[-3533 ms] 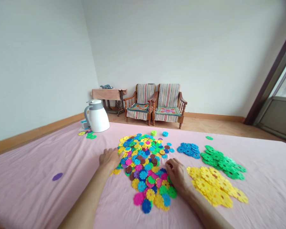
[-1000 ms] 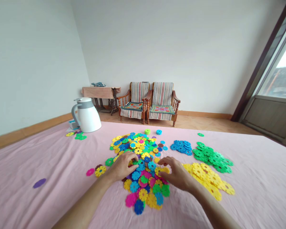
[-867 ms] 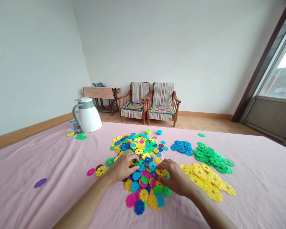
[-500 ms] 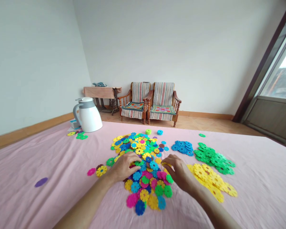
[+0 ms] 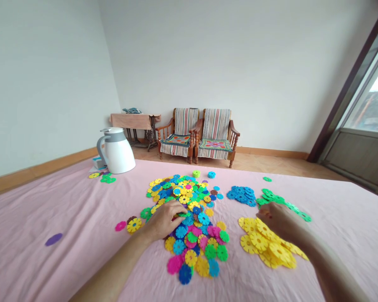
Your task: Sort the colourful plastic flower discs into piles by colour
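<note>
Notched plastic flower discs in mixed colours form a heap (image 5: 190, 249) in the middle of the pink cloth (image 5: 91, 205). My left hand (image 5: 165, 220) rests at the heap's left side, thumb and fingers curled around a green disc (image 5: 184, 214). To the right, my right hand (image 5: 277, 218) is closed above the border between the yellow disc pile (image 5: 264, 243) and the green disc pile (image 5: 272, 196). Its fingers curl downward, and whatever may be in them is hidden. Behind that hand lies a pile of blue discs (image 5: 241, 195).
A white jug (image 5: 118, 153) stands at the back left, several discs (image 5: 107, 178) in front of it. One purple disc (image 5: 54, 239) lies at left. Small lime (image 5: 196, 173) and blue stacks (image 5: 211, 174) sit near the far edge. Two wooden chairs (image 5: 216, 126) stand beyond.
My right hand has moved right, from the heap's edge to above the yellow and green piles. The yellow discs there have shifted and spread leftward. My left hand stays in place.
</note>
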Demonstrator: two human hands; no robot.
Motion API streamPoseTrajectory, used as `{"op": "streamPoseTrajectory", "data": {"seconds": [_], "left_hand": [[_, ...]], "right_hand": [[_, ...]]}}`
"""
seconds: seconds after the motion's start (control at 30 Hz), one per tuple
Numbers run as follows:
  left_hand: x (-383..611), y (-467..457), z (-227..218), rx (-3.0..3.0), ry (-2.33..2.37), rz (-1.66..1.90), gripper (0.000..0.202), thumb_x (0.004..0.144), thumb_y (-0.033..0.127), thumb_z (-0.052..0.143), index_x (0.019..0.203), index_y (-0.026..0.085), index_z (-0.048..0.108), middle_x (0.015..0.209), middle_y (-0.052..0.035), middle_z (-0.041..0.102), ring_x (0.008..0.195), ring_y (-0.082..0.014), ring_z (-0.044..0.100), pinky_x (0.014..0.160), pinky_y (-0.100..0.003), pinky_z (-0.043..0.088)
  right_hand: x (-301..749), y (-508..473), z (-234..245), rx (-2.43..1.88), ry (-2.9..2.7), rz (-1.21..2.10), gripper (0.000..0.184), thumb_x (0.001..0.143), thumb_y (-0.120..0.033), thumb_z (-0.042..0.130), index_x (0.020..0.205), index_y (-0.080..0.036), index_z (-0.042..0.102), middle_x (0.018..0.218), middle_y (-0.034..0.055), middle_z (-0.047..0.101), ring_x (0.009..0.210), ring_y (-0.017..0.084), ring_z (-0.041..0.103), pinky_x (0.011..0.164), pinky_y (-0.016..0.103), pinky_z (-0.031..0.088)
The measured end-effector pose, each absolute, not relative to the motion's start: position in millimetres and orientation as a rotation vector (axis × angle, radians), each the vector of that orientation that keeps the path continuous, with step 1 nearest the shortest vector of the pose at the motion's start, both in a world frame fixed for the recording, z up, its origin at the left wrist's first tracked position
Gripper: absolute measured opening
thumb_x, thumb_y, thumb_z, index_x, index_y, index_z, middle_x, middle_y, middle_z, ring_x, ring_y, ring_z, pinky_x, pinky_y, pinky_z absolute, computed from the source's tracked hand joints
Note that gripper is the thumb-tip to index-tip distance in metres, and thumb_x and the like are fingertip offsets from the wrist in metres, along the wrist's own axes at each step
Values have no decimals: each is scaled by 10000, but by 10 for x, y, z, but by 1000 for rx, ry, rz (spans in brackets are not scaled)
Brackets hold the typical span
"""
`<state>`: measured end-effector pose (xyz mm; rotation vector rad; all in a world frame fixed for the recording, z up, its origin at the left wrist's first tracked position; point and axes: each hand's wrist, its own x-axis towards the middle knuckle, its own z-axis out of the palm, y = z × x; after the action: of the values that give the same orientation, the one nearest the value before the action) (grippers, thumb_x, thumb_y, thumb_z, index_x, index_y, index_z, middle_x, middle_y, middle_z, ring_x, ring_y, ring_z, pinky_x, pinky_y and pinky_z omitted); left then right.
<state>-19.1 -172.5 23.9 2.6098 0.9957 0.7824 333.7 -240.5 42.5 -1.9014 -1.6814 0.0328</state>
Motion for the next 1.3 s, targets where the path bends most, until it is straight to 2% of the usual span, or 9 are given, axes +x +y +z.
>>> {"op": "streamPoseTrajectory", "data": {"seconds": [0.1,0.27,0.53,0.7,0.83,0.97,1.07,1.2,1.3], "left_hand": [[-158,-1735,248,2581,981,866,140,833,192,562,887,217,689,876,-33,674,868,-175,598,801,-295,460],[-8,-1899,312,2407,884,956,157,863,210,531,940,210,668,887,-34,652,854,-160,599,774,-273,470],[145,-2109,344,2197,812,949,166,814,215,598,976,190,571,834,-6,658,752,-133,616,700,-230,487],[88,-2007,301,2254,1005,1072,152,838,210,529,978,192,586,830,-13,675,760,-139,637,722,-242,499],[23,-1890,243,2239,1168,1194,129,847,205,496,918,188,601,788,-10,683,722,-139,645,685,-233,498],[-16,-1821,204,2243,1225,1207,117,843,199,500,891,193,606,765,1,686,703,-135,644,674,-230,500],[-39,-1793,198,2297,1211,1203,131,848,188,493,876,192,621,805,-6,684,727,-136,636,690,-237,501],[-68,-1758,181,2487,1148,1137,186,834,150,511,942,197,656,922,-38,674,881,-171,609,816,-306,483],[-70,-1733,144,2637,1054,1058,268,845,147,511,1068,221,640,1049,-49,661,1013,-197,561,912,-371,442]], "right_hand": [[2938,-2363,449,-1759,-1888,203,209,769,-251,490,602,-210,610,584,46,629,559,162,573,550,259,368],[2169,-2410,352,-1305,-1948,420,215,800,-193,460,970,-201,592,900,49,644,742,145,595,652,257,444],[1869,-2474,276,-1289,-1856,492,115,796,-146,487,789,-203,587,741,-7,609,654,111,546,588,210,397],[2473,-2244,255,-1657,-1695,173,123,766,-249,512,704,-192,601,663,12,611,617,147,563,577,240,385],[3192,-2139,215,-2007,-1436,-86,196,771,-286,479,839,-185,632,718,45,664,652,189,599,584,269,383],[3562,-2183,226,-2220,-1187,-313,350,799,-319,438,1061,-155,602,951,128,670,761,241,625,605,311,400],[3455,-2193,240,-2129,-1228,-339,346,824,-323,415,1075,-163,590,999,128,650,757,223,627,607,306,413],[2946,-2140,169,-1743,-1588,-76,253,832,-266,422,933,-174,635,848,70,667,694,165,613,673,271,442],[2505,-2156,84,-1518,-1858,150,247,842,-257,440,956,-179,644,903,66,672,793,173,609,732,274,450]]}}
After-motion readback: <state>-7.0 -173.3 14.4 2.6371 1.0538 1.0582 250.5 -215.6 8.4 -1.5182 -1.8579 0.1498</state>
